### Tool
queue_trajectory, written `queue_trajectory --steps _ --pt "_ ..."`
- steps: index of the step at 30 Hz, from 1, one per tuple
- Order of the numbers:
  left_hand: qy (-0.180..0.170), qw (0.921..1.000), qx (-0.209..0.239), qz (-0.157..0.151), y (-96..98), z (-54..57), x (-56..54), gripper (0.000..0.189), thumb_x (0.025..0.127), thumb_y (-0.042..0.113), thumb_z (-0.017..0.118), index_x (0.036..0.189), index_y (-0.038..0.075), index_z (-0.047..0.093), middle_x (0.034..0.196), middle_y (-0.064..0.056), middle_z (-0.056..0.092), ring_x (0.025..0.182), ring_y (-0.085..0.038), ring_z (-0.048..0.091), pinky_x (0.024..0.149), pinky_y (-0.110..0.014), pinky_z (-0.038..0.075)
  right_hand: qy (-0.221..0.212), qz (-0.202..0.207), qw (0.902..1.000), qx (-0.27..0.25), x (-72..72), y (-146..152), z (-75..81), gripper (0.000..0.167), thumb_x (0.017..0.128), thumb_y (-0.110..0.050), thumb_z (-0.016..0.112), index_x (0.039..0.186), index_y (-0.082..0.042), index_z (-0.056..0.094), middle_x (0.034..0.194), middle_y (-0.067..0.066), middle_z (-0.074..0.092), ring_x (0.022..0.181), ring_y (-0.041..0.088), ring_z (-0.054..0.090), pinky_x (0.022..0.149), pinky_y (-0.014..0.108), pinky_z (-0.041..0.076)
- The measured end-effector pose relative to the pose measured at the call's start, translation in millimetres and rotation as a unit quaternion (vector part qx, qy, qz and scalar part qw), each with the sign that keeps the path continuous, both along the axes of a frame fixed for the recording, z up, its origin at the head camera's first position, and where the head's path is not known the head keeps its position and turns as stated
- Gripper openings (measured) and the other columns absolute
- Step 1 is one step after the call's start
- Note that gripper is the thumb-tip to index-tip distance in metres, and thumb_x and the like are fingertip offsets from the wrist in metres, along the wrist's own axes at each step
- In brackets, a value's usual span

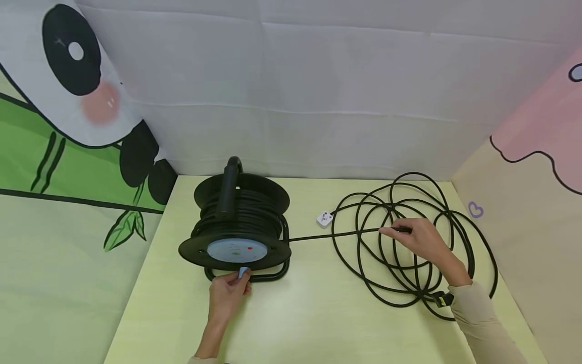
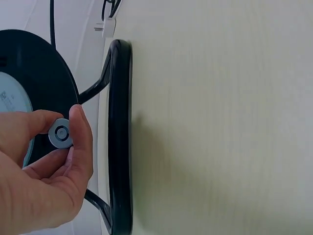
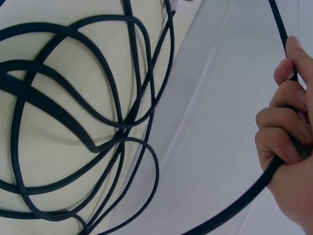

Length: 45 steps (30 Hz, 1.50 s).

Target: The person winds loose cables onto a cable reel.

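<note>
Left hand (image 1: 229,293) pinches the black reel's small grey crank knob (image 2: 60,133); right hand (image 1: 420,240) grips the black rubber cable (image 1: 334,234), stretched straight leftward to that reel (image 1: 236,227).

Pale yellow-green table (image 1: 300,313) with a faint wood grain, pushed into a corner of printed fabric backdrops. On the left half sits a black cable reel (image 1: 236,227) — its tubular stand (image 2: 120,137) rests flat on the tabletop, blue hub disc facing the front edge. On the right half there's a loose heap of black cable (image 1: 409,242) in overlapping loops, lying right on the surface. Between reel and heap, near the back — a small white plug (image 1: 324,218).
</note>
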State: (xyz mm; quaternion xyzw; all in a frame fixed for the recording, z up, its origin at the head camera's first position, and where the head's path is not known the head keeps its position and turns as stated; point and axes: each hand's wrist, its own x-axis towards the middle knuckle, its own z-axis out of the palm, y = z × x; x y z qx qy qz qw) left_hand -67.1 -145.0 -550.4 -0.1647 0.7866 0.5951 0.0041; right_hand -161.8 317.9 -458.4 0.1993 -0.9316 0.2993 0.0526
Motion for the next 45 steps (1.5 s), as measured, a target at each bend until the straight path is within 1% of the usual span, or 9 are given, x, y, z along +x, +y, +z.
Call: queue_trajectory --steps 7,10,14,20,24,30,33,39,45 --pt "-0.002 0.9999 -0.003 0.012 -13.2 0.0 -0.6 0.028 0.098 0.019 0.073 0.096 -0.009 0.077 0.070 -0.012 0.073 0.062 -0.014 0.071 0.061 -0.017 0.058 -0.023 -0.032 0.9992 0.002 -4.8 9 -3.1 0.019 0.094 -0.030 0.077 0.080 -0.018 0.074 0.057 -0.011 0.044 0.050 0.006 0.036 0.052 0.024 0.033" --pt "-0.007 0.9997 -0.004 0.024 -20.6 1.4 -0.2 0.028 0.097 0.018 0.074 0.097 -0.010 0.077 0.070 -0.010 0.073 0.061 -0.011 0.071 0.061 -0.017 0.058 -0.026 -0.048 0.9985 -0.002 -6.6 19 -7.1 0.020 0.095 -0.030 0.077 0.080 -0.017 0.073 0.057 -0.009 0.045 0.050 0.007 0.037 0.051 0.025 0.033" --pt "-0.003 0.9991 -0.005 0.041 -31.9 5.6 0.8 0.026 0.097 0.014 0.074 0.098 -0.012 0.076 0.071 -0.013 0.073 0.062 -0.012 0.071 0.061 -0.018 0.059 -0.032 -0.059 0.9976 -0.015 -6.3 30 -12.1 0.020 0.096 -0.028 0.076 0.079 -0.017 0.071 0.058 -0.006 0.045 0.050 0.009 0.036 0.051 0.026 0.032" --pt "-0.007 0.9984 0.006 0.055 -44.7 12.0 1.5 0.028 0.097 0.014 0.073 0.102 -0.014 0.075 0.075 -0.016 0.073 0.064 -0.018 0.073 0.062 -0.022 0.061 -0.040 -0.067 0.9965 -0.028 -4.3 36 -13.9 0.022 0.096 -0.027 0.076 0.078 -0.017 0.069 0.058 -0.004 0.045 0.051 0.008 0.036 0.051 0.026 0.030" --pt "-0.003 0.9979 0.007 0.064 -53.0 19.1 2.0 0.031 0.098 0.016 0.073 0.103 -0.014 0.074 0.078 -0.017 0.074 0.065 -0.018 0.074 0.063 -0.022 0.061 -0.042 -0.068 0.9964 -0.029 -3.8 40 -14.5 0.022 0.096 -0.026 0.076 0.078 -0.016 0.070 0.058 -0.004 0.045 0.051 0.008 0.035 0.050 0.026 0.030" --pt "-0.003 0.9975 -0.001 0.071 -65.7 32.4 3.6 0.036 0.098 0.022 0.073 0.102 -0.014 0.074 0.075 -0.010 0.074 0.063 -0.014 0.073 0.064 -0.020 0.060 -0.047 -0.083 0.9952 -0.024 -2.5 47 -17.0 0.024 0.098 -0.027 0.074 0.078 -0.014 0.070 0.058 -0.003 0.046 0.050 0.008 0.035 0.051 0.027 0.031" --pt "-0.008 0.9966 -0.005 0.082 -70.5 39.2 3.3 0.038 0.098 0.024 0.073 0.104 -0.013 0.074 0.073 -0.008 0.074 0.062 -0.013 0.073 0.066 -0.018 0.060 -0.051 -0.085 0.9948 -0.024 -2.9 46 -19.1 0.025 0.097 -0.029 0.075 0.078 -0.014 0.070 0.058 -0.003 0.046 0.050 0.008 0.035 0.050 0.027 0.030" --pt "-0.014 0.9956 -0.007 0.093 -75.1 50.7 2.5 0.041 0.098 0.026 0.073 0.110 -0.013 0.073 0.073 -0.006 0.075 0.062 -0.011 0.073 0.068 -0.015 0.059 -0.062 -0.078 0.9946 -0.026 -7.1 38 -21.2 0.027 0.096 -0.032 0.076 0.076 -0.015 0.067 0.059 -0.002 0.044 0.051 0.008 0.034 0.050 0.026 0.029" --pt "-0.011 0.9948 -0.026 0.098 -79.1 66.6 5.1 0.045 0.097 0.033 0.074 0.108 -0.011 0.074 0.074 -0.005 0.075 0.061 -0.009 0.072 0.067 -0.012 0.056 -0.067 -0.077 0.9947 -0.013 -11.2 36 -21.6 0.030 0.096 -0.034 0.076 0.076 -0.014 0.065 0.059 -0.003 0.041 0.051 0.008 0.034 0.052 0.026 0.029"
